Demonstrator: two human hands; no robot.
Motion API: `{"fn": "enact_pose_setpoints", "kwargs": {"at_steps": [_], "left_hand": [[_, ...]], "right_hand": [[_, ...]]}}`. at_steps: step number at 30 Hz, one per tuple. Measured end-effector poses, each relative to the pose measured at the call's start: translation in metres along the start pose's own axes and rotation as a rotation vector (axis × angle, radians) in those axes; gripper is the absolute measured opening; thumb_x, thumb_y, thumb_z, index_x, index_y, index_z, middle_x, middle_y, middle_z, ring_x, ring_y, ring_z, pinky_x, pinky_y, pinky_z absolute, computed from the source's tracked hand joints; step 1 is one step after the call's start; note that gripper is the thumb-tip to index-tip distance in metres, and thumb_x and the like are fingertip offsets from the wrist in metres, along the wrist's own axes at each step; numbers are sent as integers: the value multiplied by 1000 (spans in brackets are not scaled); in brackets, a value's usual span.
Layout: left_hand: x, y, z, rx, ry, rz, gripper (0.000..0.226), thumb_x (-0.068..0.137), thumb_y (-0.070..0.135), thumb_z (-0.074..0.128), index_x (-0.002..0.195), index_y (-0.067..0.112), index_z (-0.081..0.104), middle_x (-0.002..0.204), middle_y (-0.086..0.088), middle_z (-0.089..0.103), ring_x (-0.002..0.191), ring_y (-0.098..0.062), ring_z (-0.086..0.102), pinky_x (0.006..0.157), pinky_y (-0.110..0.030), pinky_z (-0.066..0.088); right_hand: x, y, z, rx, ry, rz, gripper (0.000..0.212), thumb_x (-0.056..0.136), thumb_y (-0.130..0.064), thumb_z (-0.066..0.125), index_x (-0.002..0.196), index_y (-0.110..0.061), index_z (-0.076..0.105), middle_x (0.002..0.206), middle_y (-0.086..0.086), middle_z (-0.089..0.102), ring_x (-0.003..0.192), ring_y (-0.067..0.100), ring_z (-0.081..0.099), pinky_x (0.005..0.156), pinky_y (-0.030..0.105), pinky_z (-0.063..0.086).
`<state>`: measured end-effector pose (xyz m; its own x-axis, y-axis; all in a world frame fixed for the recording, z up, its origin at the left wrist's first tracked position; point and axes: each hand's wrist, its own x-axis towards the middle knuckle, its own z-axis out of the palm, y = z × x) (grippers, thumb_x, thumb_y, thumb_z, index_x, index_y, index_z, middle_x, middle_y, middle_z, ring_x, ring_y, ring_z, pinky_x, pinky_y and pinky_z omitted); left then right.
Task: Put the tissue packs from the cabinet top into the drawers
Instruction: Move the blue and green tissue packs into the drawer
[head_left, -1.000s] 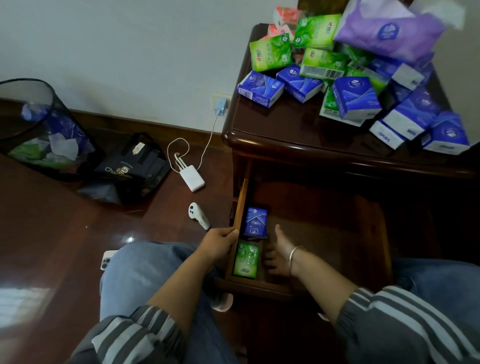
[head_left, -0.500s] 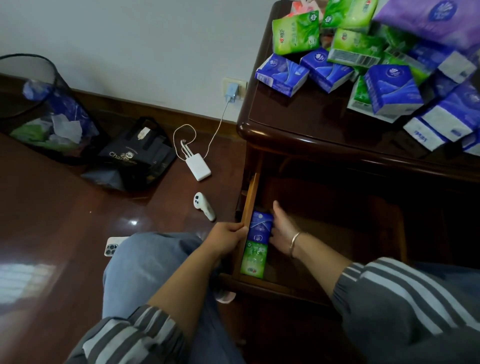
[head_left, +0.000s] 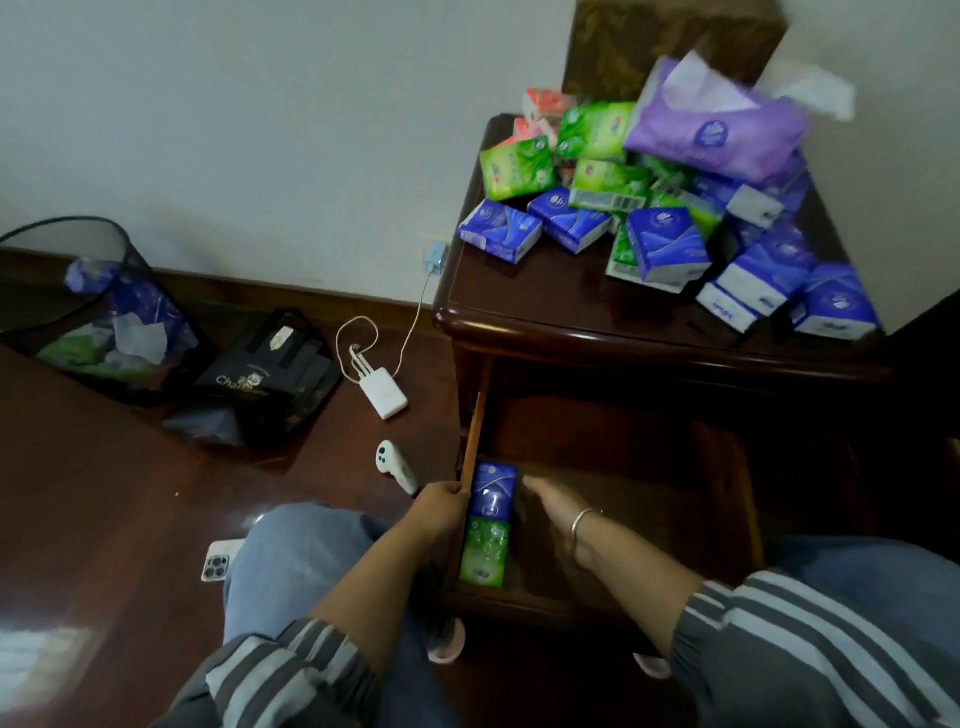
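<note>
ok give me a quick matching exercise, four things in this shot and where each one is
Things:
1. purple tissue pack
2. green pack
3. white power bank
4. left hand

Places:
A. on the floor, cabled to the wall plug
B. on the left side wall of the open drawer
C. on top of the pile on the cabinet top
D. inside the drawer, nearer the person than the blue pack

Pairs: 1-C, 2-D, 3-A, 4-B

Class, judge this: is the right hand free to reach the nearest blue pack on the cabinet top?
Probably yes: the right hand looks empty inside the drawer, and the blue pack lies uncovered near the front edge.
</note>
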<state>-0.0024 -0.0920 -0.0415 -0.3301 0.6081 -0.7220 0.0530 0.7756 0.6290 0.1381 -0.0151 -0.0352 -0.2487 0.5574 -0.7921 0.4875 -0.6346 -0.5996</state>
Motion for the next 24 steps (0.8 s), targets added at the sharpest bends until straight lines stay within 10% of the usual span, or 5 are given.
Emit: {"fn": "enact_pose_setpoints", "kwargs": {"at_steps": [7, 11, 15, 17, 24], "left_hand": [[-46, 53, -11, -16, 193, 153, 13, 89, 6, 54, 87, 7, 67, 105, -26, 67, 91, -33, 63, 77, -37, 49], [-79, 95, -32, -2, 162, 238, 21, 94, 11, 53, 111, 9, 65, 100, -9, 64, 88, -18, 56, 68, -25, 43], [-111, 156, -35, -63, 179, 380, 21, 95, 7, 51, 112, 6, 63, 91, -6, 66, 76, -12, 58, 54, -13, 46], [-118, 182, -19, -32, 271, 495, 22, 96, 13, 51, 113, 8, 63, 102, -7, 68, 88, -16, 63, 70, -20, 52], [-119, 232, 71, 399, 560, 1012, 35, 93, 25, 57, 123, 8, 57, 121, -9, 58, 116, -23, 52, 97, -29, 36]], "right_hand": [[-96, -17, -101, -39, -38, -271, 16, 90, -21, 57, 94, -26, 72, 104, -14, 63, 100, 1, 52, 86, 28, 39], [-139, -41, -168, 12, 328, -602, 22, 88, -8, 57, 81, -24, 71, 96, -6, 68, 90, 6, 58, 79, 24, 45], [-131, -78, -219, -58, 783, -799, 17, 85, -9, 59, 100, -15, 65, 109, 11, 66, 97, 19, 59, 90, 32, 44], [-114, -96, -237, -211, 940, -817, 33, 85, -17, 61, 117, -12, 58, 123, 13, 58, 116, 29, 50, 102, 39, 36], [-57, -114, -245, -631, 917, -662, 56, 94, -46, 40, 145, -27, 29, 153, 5, 29, 142, 24, 24, 113, 42, 22]]}}
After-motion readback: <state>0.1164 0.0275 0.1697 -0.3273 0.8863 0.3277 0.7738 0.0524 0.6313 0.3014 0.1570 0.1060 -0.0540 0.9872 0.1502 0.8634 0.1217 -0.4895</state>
